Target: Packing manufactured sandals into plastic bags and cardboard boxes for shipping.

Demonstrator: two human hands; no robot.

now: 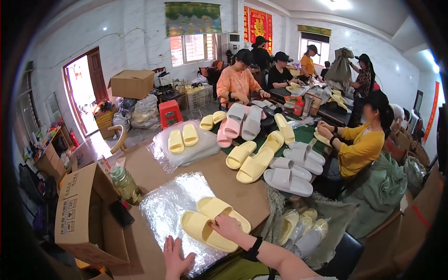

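A pair of pale yellow slide slippers [205, 228] lies on a stack of shiny clear plastic bags [163, 198] at the near edge of the table. My right hand [227, 227] is closed on the nearer slipper, its fingertips tucked at the slipper's inner edge between the two. A dark band circles my right wrist. Flat on the near left corner of the plastic, my left hand [176, 257] rests with its fingers spread, apart from the slippers.
Left are an open cardboard box [84, 212], a bottle of greenish liquid [125, 184] and a black phone [121, 213]. Yellow, grey and pink slippers [289, 182] crowd the far table. A sack of bagged slippers [303, 233] stands right. A co-worker in yellow [361, 149] sits beyond it.
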